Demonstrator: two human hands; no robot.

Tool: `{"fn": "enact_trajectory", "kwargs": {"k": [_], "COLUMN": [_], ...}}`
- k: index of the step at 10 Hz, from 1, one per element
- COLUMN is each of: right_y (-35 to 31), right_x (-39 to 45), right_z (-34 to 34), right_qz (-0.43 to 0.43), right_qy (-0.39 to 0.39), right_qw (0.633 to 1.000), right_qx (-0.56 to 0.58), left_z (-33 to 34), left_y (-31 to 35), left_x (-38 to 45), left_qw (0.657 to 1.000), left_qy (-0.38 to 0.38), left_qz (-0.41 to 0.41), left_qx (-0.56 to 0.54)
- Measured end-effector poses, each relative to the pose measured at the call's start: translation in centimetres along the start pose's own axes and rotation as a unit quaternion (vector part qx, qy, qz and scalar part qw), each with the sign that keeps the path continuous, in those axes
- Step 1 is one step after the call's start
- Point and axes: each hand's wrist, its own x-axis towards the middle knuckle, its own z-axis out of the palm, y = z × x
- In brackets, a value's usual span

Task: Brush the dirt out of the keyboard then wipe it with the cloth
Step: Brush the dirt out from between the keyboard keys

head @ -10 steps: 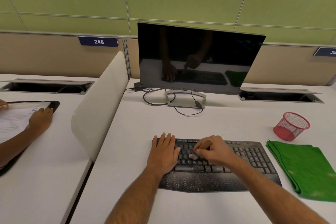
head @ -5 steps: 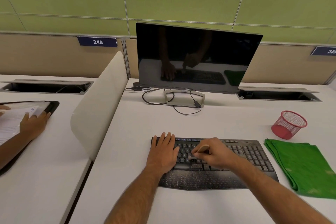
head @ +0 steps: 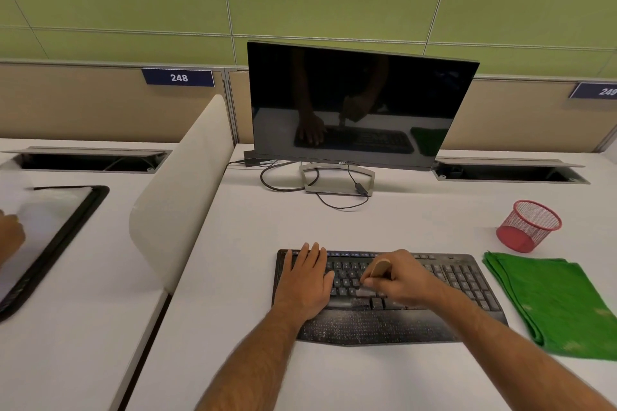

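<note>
1. Right hand curled round a small wooden-handled brush, gripping it; bristle end down on the keys near the middle of the keyboard. Bristles blurred, can't tell exact key.
2. Left hand flat on the keyboard's left end, fingers straight & close together, palm pressing down, holding nothing.
3. Keyboard: black, w/ palm rest at the near edge speckled w/ pale dirt; lies on the white desk in front of the person.
4. Green cloth folded, flat on desk just right of the keyboard, not touched by either hand.
5. Red mesh cup upright behind the cloth, near its far corner.
6. Monitor dark, at back of desk on a grey stand, cables looped by its foot; screen reflects hands & keyboard.
7. White divider left of desk; beyond it another person's hand at the frame edge beside a black tray w/ paper.
</note>
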Motion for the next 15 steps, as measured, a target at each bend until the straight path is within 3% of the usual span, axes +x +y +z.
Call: {"fn": "enact_trajectory", "kwargs": {"k": [2, 4, 6, 7, 9, 10, 12, 13, 15], "right_y": [0.5, 0.9, 0.9, 1.3, 1.4, 1.8, 2.1, 2.6, 2.7], "right_x": [-0.3, -0.4, -0.8, -0.8, -1.0, -0.9, -1.7, -1.7, -2.1], "right_z": [-0.1, -0.8, -1.0, -1.3, -1.4, -1.6, -2.1, -2.5, -2.5], "right_qz": [-0.010, 0.011, 0.028, 0.028, 0.027, 0.039, 0.029, 0.037, 0.027], "right_qy": [-0.012, 0.022, -0.017, 0.017, -0.031, 0.004, -0.021, 0.021, -0.014], "right_qw": [1.000, 1.000, 0.999, 0.999, 0.999, 0.999, 0.999, 0.999, 1.000], "right_qx": [-0.015, 0.001, 0.009, 0.015, 0.004, 0.012, 0.000, 0.017, -0.005], "left_z": [0.0, 0.1, -0.1, 0.0, 0.0, -0.1, -0.2, -0.2, -0.2], "left_y": [0.4, 0.3, 0.4, 0.3, 0.3, 0.3, 0.3, 0.2, 0.3], "left_x": [-0.1, -0.1, 0.0, 0.0, 0.0, -0.1, -0.1, -0.1, -0.1], "left_qw": [1.000, 1.000, 1.000, 1.000, 1.000, 1.000, 1.000, 1.000, 1.000], "left_qy": [-0.009, -0.010, -0.017, -0.019, -0.017, -0.017, -0.023, -0.022, -0.024], "left_qz": [0.000, 0.000, 0.002, 0.002, 0.005, 0.006, 0.007, 0.007, 0.007], "left_qx": [0.009, 0.012, 0.009, 0.010, 0.007, 0.006, 0.006, 0.005, 0.004]}}
